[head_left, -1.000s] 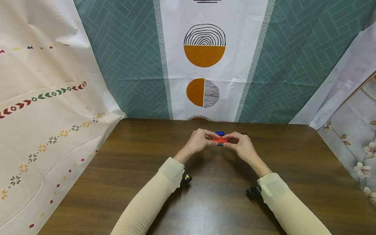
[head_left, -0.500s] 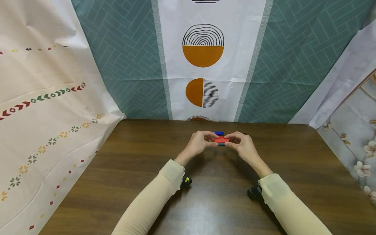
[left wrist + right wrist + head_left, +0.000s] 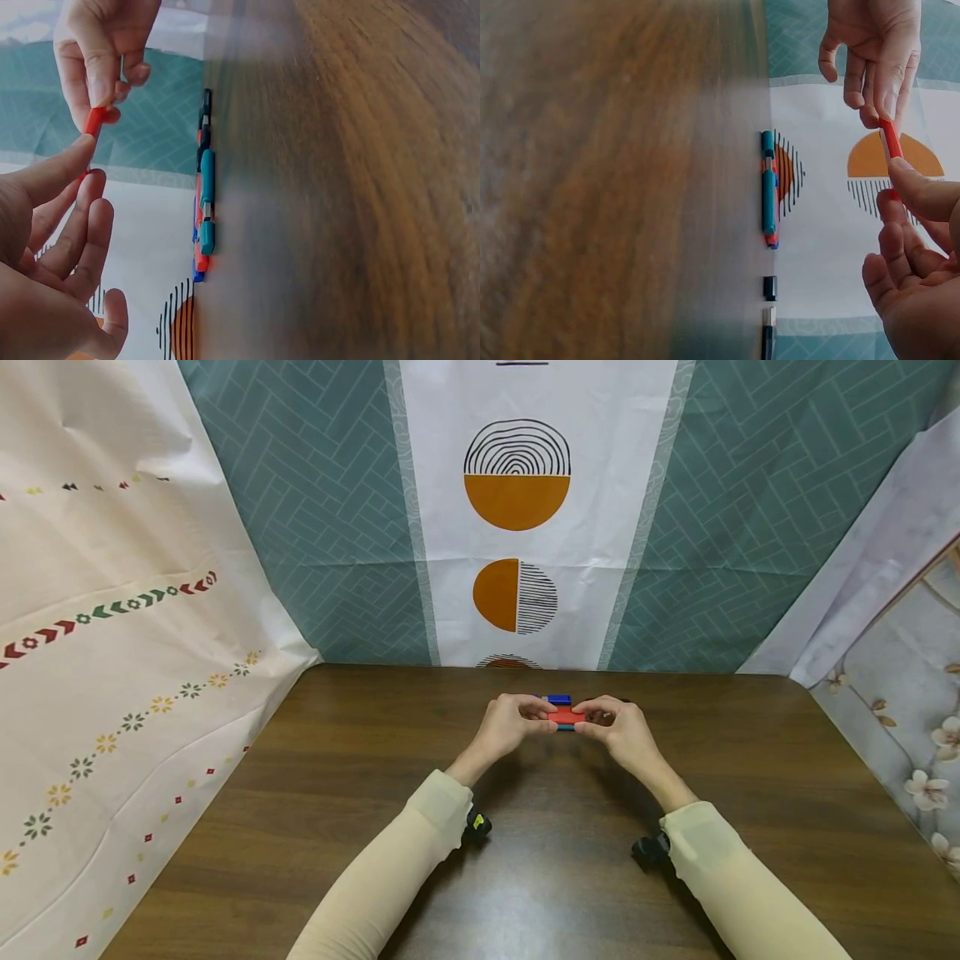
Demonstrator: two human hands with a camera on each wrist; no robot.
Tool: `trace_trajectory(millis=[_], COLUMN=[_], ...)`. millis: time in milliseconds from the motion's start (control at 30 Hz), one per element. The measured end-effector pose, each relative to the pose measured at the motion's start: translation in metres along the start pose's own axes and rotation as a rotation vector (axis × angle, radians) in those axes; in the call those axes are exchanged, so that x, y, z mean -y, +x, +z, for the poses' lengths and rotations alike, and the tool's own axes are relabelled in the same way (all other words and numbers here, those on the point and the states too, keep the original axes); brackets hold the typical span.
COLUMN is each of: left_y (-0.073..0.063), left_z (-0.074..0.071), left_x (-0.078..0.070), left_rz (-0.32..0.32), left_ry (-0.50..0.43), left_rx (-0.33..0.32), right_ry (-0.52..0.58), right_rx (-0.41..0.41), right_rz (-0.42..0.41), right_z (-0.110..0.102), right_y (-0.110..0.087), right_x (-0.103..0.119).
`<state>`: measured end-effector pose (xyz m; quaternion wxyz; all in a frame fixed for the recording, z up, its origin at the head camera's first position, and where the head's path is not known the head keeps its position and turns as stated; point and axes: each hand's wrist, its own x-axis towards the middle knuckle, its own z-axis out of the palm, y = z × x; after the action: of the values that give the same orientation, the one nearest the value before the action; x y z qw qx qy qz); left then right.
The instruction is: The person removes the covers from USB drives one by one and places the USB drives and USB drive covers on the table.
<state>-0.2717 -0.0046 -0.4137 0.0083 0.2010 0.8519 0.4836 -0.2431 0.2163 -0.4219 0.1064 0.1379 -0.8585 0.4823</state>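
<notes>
Both hands hold a red USB flash drive (image 3: 567, 716) between them, near the far edge of the table. My left hand (image 3: 504, 727) pinches its left end with thumb and fingertips. The opposite end is pinched by my right hand (image 3: 621, 731). In the wrist views the drive (image 3: 94, 120) is seen edge-on, raised above the tabletop, and fingertips hide much of it. Behind the hands lies a blue flash drive (image 3: 558, 700). A teal flash drive (image 3: 208, 180) lies closer, its metal plug showing between body and cap.
Another red piece (image 3: 201, 261) lies behind the teal drive. A black cap (image 3: 770, 288) and a black drive with a bare metal plug (image 3: 769, 337) lie to the right. A patterned cloth (image 3: 517, 527) hangs at the table's far edge.
The hands have drawn slightly apart, the right one shifting a little rightward, so more of the red drive shows between the fingertips. More of the blue drive is uncovered. Both pinches stay.
</notes>
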Motion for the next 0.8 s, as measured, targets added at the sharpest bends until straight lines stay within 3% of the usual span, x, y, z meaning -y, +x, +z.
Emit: trace_trajectory(millis=[800], left_y=[0.0007], left_z=[-0.0058], left_x=[0.0052], left_rz=[-0.029], left_ry=[-0.032], left_rx=[-0.027], right_ry=[-0.005], right_rx=[-0.002], right_rz=[0.027], right_z=[-0.0077], right_y=[0.002], right_x=[-0.003])
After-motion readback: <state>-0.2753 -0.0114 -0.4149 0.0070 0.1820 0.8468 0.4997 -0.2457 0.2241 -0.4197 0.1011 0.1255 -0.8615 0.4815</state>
